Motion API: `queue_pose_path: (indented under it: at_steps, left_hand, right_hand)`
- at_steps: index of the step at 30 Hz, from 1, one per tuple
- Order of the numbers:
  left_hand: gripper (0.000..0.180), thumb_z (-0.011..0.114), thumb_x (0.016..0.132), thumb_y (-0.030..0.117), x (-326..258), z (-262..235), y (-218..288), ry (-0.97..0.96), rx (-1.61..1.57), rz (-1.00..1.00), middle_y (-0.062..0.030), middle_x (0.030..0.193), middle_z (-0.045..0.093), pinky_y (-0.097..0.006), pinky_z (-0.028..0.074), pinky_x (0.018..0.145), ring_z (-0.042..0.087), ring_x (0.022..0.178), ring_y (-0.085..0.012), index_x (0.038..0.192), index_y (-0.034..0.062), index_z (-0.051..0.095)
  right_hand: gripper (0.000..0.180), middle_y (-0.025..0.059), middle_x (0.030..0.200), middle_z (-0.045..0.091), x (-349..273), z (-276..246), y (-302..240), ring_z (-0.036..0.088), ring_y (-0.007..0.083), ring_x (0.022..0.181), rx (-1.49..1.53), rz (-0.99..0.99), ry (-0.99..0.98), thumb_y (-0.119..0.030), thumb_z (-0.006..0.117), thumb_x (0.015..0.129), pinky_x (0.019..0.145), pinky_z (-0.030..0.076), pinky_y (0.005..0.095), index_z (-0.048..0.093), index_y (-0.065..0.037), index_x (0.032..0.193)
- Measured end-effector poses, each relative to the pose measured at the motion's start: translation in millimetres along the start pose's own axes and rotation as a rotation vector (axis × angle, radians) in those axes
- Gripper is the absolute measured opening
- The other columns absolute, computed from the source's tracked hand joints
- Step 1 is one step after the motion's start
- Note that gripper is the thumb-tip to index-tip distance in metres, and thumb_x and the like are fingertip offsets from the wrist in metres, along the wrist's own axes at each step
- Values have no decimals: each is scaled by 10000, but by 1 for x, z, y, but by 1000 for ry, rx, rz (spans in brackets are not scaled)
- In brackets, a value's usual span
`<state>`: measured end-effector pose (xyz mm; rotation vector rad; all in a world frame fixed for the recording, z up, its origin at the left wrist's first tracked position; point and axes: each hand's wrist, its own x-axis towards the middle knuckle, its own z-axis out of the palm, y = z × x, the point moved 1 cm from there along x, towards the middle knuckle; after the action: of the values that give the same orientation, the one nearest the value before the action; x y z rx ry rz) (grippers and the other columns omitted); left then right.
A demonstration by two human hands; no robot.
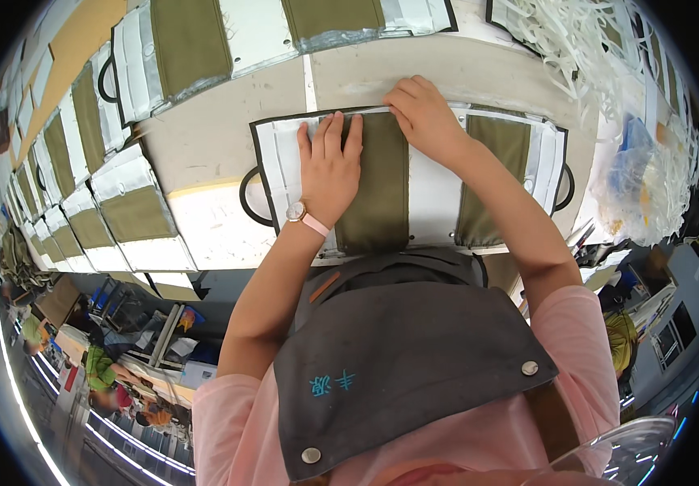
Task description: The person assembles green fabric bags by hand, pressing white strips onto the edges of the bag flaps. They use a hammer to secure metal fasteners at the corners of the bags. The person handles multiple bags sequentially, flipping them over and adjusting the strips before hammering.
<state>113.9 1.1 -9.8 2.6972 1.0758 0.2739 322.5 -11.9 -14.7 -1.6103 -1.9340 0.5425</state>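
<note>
Bare beige tabletop (212, 138) open left of and beyond the white panel with olive strips (434, 190), wide enough for a hand. Further left, blocked by a row of stacked similar panels (123, 211). Far edge closed off by 2 more panels (195, 49). To the right, hemmed in by a heap of white strips and plastic bags (633, 162). Near edge taken up by both forearms and the grey apron (398, 348)

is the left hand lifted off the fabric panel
No, the left hand lies flat, palm down, on the white and olive fabric panel on the table.
</note>
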Motion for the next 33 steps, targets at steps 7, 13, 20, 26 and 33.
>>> queue_pose_path:
  at_steps: [7,13,20,26,33]
  left_hand:
    - [519,631,894,126,5,-7,2,-37,76,28,-158,1291,509,-562,304,1098,480,1237,-297,1404,136,535]
    - [532,660,884,162,5,-5,-2,-12,34,50,-150,1269,515,-554,321,1083,483,1228,-293,1401,141,539]
    - [527,682,878,208,10,-6,1,4,71,19,-123,1243,527,-533,340,1057,498,1194,-280,1385,151,551]
    - [478,701,868,258,5,-14,-13,-11,180,-21,-91,1209,552,-488,372,986,515,1141,-258,1331,180,614]
    - [572,713,850,243,16,-9,19,-9,51,-164,-135,1244,526,-519,358,1023,505,1148,-324,1371,72,552]
  right_hand:
    - [266,59,962,586,-9,-2,0,554,259,970,-205,-214,-68,-33,635,728,864,497,376,647,-28,993]
    - [406,63,960,579,-9,-14,-1,550,248,967,-300,-345,-159,-87,629,723,852,507,368,653,25,1112]
    - [343,8,988,583,-12,-9,1,524,207,937,-380,-398,-132,-115,636,742,839,482,332,693,-41,1072]
    - [387,8,958,568,-9,-7,-11,512,206,913,-410,-267,-109,-135,619,779,813,457,338,696,-76,1154]
    - [355,57,905,545,-4,1,-19,525,253,886,-293,-125,-8,-89,625,785,807,460,384,690,-103,1134]
